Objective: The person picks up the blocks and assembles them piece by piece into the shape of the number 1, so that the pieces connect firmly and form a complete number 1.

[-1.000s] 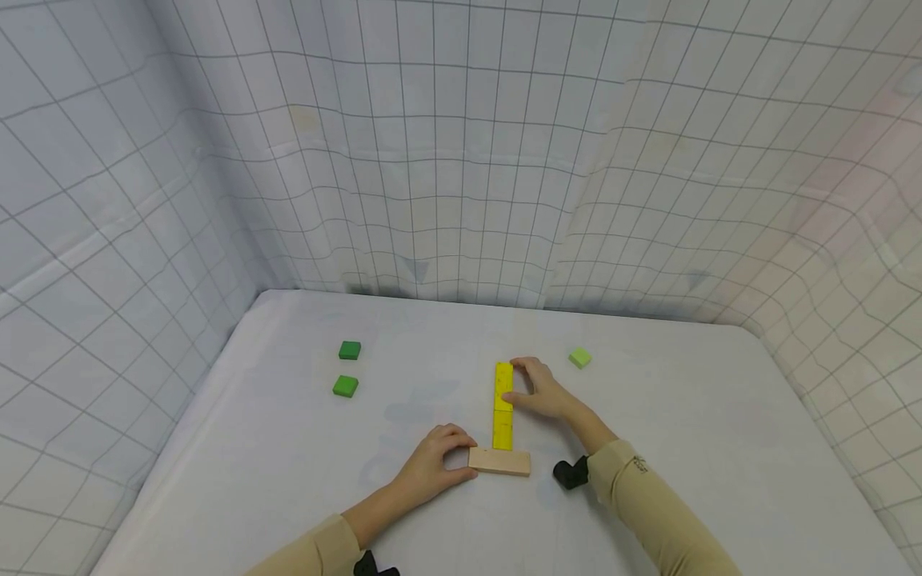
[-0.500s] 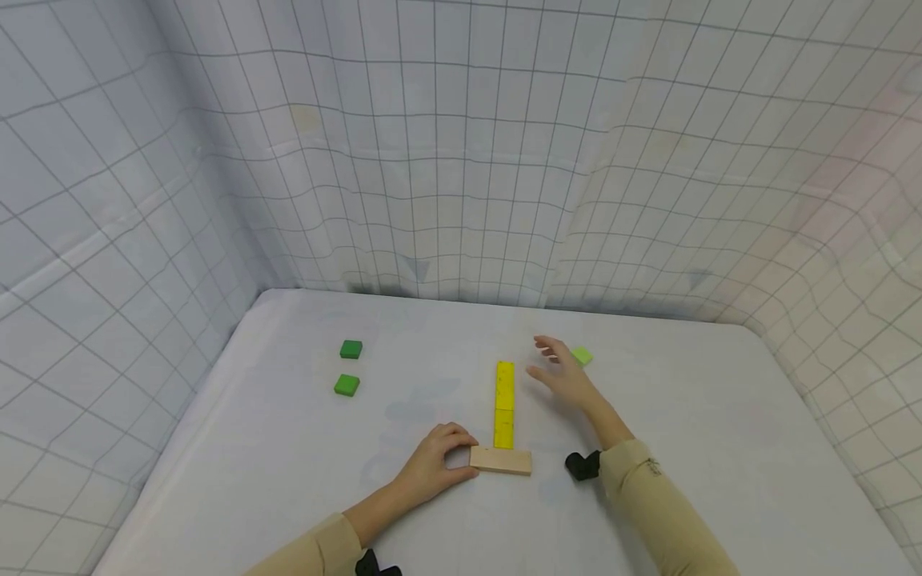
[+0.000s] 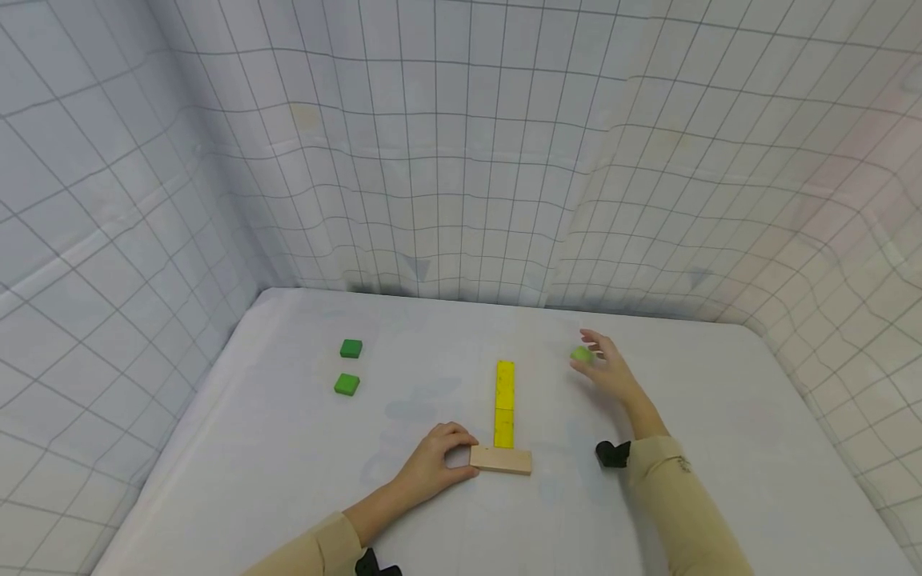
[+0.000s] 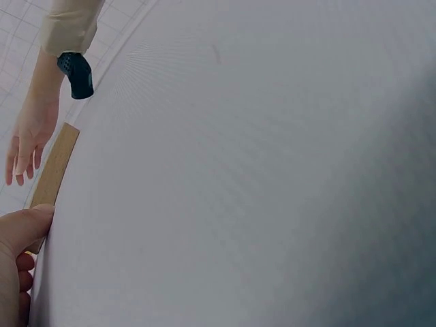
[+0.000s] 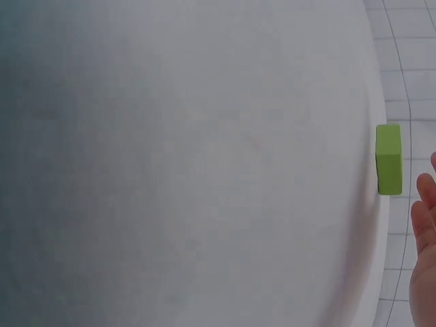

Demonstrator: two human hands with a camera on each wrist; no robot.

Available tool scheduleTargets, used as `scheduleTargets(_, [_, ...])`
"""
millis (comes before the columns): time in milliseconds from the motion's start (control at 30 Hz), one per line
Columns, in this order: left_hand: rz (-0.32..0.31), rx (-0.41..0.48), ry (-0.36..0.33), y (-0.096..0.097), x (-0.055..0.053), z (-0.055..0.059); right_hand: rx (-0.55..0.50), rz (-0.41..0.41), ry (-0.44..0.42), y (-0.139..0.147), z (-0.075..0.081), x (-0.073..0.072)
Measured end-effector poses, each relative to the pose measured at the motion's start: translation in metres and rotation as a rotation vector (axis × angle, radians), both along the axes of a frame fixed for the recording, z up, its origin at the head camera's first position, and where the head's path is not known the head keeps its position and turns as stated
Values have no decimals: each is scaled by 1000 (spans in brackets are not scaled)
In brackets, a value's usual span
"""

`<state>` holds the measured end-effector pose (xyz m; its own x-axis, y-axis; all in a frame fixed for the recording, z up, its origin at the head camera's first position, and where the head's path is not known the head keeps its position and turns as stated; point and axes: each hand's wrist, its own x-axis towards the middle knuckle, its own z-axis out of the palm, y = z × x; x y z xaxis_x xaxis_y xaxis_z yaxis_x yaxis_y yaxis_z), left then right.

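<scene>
In the head view, my left hand pinches the left end of a plain wooden block between thumb and fingers. The left wrist view shows the thumb lying on this wooden block. Two yellow blocks form an upright line from the middle of the wooden block toward the back. To their right, my right hand reaches beside a small light green block, thumb and fingers spread around its near side. From the right wrist, that light green block shows a gap from the fingers.
Two green blocks, one darker and one brighter, lie at the left of the white-covered table. Grid-patterned white curtains enclose the back and sides. A black wrist device sits by the right sleeve.
My right hand has let go of the far yellow block and moved right to the light green block. The left hand has stayed at the wooden block.
</scene>
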<state>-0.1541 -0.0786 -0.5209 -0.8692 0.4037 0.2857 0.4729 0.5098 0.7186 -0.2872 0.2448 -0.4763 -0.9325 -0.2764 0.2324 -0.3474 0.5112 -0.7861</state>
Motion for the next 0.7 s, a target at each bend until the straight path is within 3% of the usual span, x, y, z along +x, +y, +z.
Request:
scheduleTargets(133, [-1, 0, 1, 0, 0, 1, -1, 15, 6, 7, -1, -1])
scheduleTargets(433, [-1, -6, 14, 0, -1, 0, 104, 33, 34, 23, -19, -15])
scheduleTargets(700, [-4, 1, 22, 0, -1, 0, 138, 11, -4, 23, -21, -16])
